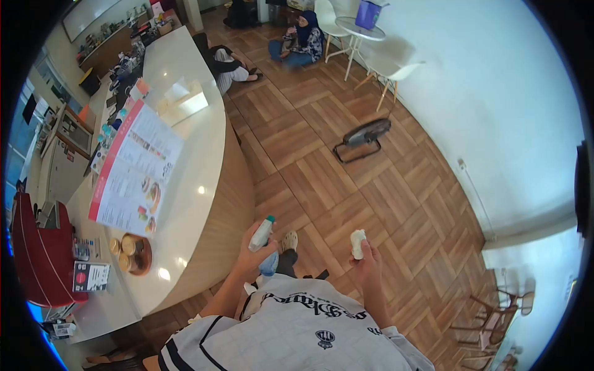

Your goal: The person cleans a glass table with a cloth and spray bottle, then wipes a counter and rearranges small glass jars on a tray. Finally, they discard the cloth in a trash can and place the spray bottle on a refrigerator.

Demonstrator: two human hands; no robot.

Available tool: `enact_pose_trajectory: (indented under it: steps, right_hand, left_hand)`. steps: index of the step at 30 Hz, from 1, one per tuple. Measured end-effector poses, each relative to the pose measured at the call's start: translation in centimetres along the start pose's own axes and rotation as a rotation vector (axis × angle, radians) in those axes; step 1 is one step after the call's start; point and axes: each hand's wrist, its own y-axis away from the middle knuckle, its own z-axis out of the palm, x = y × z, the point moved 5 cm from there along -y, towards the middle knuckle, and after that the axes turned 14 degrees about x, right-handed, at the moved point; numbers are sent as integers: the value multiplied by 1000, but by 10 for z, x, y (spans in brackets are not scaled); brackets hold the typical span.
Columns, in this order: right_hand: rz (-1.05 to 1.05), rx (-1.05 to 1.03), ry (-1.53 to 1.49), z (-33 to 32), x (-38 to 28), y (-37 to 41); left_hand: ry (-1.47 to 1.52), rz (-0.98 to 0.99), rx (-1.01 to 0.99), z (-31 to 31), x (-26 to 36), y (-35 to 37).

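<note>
My left hand is wrapped round a spray bottle with a white head and a green nozzle. Its bluish lower part shows below my fingers, close to my shirt. In my right hand is a crumpled white cloth, pinched between the thumb and fingers; it could also be a wad of tissue. Both hands are in front of my body above the wooden floor, apart from each other. The curved counter runs along my left side, and my left hand is nearest to it.
A menu board stands on the counter, with jars on a round wooden tray nearby. A black floor fan is ahead. Two people sit on the floor farther off. White chairs and a round table line the right wall.
</note>
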Motion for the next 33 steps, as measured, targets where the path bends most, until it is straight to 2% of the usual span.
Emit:
enact_pose_trajectory:
  steps: [4,7,11,13,20,23,26,28,30,33]
  right_hand:
    - [-74,102,76,39,-56,-96]
    - [-143,134,65,69,-106,-155]
    - [-209,253,-41,109,-148,-244]
    - [-200,270,-53,133,-161,-293]
    - [-97,146,-2,256,-201,-527]
    - [1,-6,43,357,-237,-610]
    - [-154,-165,229,470,-277,-648]
    - [-235,-485,341,541,-297,-648]
    - [-834,-913,406,593,-334,-613]
    - [-1042,-1301,88,684,-374,-587]
  left_hand:
    - [-20,66,-34,35,30,-120]
    - [-33,41,-83,62,68,-194]
    - [-191,91,-35,85,77,-294]
    - [-114,147,7,96,72,-345]
    - [-102,101,240,112,63,-518]
    - [-98,148,394,110,110,-571]
    - [43,166,606,95,121,-621]
    - [-91,173,694,84,129,-649]
    - [-139,161,761,74,137,-684]
    - [-71,109,833,59,135,-738]
